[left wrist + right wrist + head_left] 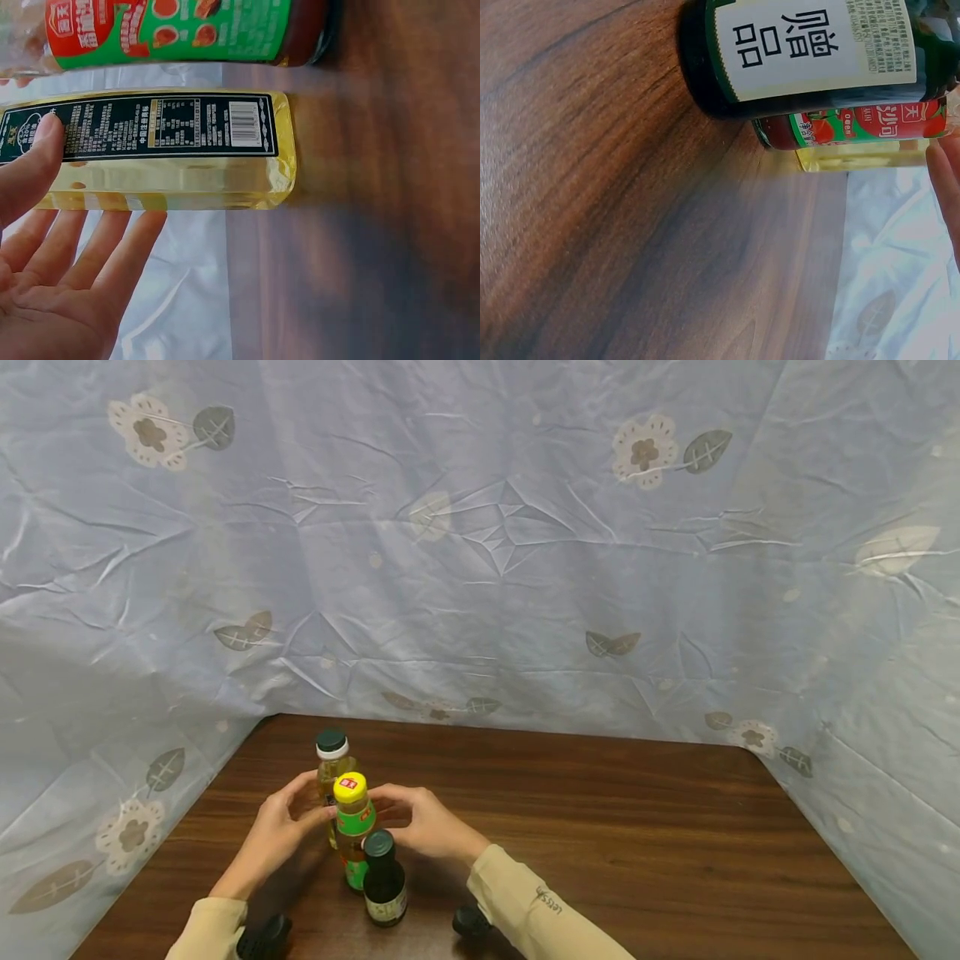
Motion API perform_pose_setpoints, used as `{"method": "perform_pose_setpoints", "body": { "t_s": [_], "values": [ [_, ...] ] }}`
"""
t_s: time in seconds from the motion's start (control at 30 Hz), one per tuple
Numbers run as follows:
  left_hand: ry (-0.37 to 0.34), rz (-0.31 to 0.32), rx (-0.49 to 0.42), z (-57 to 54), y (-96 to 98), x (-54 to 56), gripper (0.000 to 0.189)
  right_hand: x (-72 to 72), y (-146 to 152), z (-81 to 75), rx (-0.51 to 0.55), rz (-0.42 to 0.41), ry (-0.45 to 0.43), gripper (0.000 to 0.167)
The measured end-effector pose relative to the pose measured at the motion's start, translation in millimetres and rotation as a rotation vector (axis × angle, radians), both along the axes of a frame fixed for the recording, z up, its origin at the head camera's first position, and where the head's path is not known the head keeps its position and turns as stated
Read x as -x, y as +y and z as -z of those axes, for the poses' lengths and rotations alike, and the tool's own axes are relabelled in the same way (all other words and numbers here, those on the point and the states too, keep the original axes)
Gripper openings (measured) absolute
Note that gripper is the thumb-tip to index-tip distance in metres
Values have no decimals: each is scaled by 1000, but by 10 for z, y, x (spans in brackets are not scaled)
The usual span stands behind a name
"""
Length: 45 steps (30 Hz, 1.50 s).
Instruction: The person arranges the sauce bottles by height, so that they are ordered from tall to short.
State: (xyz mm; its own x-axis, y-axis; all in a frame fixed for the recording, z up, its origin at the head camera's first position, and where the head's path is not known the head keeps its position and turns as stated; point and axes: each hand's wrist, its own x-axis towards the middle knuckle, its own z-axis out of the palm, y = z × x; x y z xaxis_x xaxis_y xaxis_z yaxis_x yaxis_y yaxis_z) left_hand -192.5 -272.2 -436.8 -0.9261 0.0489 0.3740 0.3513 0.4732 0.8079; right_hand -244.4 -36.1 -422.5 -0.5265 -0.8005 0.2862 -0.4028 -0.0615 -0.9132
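Three bottles stand in a close row on the left part of the table. My left hand [279, 828] grips the rearmost, a clear bottle of yellow liquid [210, 176] with a dark green cap; the thumb lies on its black label and the fingers pass behind. In front of it is a ketchup bottle [356, 823] with a yellow cap and green label. My right hand [431, 827] holds the ketchup bottle from the right, fingers partly hidden behind it. Nearest me stands a small dark bottle [817, 49] with a pale label, untouched by either hand.
The brown wooden table [600, 843] extends to the right of the bottles. Pale patterned cloth [480, 568] hangs behind the table and along both sides. Black devices [264, 937] sit at both wrists.
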Motion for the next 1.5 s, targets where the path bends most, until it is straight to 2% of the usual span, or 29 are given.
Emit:
{"method": "perform_pose_setpoints", "body": {
  "t_s": [0.17, 0.27, 0.53, 0.7, 1.0, 1.3, 1.5],
  "values": [
    [46, 32, 1, -73, 2, 172, 50, -2, 3, 0, -4, -2, 15, 46],
    [44, 65, -6, -121, 10, 313, 49, 4, 3, 9, -9, 5, 29, 47],
    [-58, 128, -40, -144, 54, 679, 52, 9, 3, 16, -3, -7, 15, 48],
    [-99, 134, -54, -92, 87, 819, 55, 9, -2, 30, 6, -4, -20, 48],
    [-137, 176, -99, -3, 168, 962, 59, 15, -1, 14, -11, -9, 16, 49],
    [-132, 193, -101, 59, 170, 985, 60, 2, -29, 25, 0, -22, 22, 50],
    [-97, 216, -96, 110, 212, 990, 58, -1, -2, 28, -14, 16, 91, 45]
  ]
}}
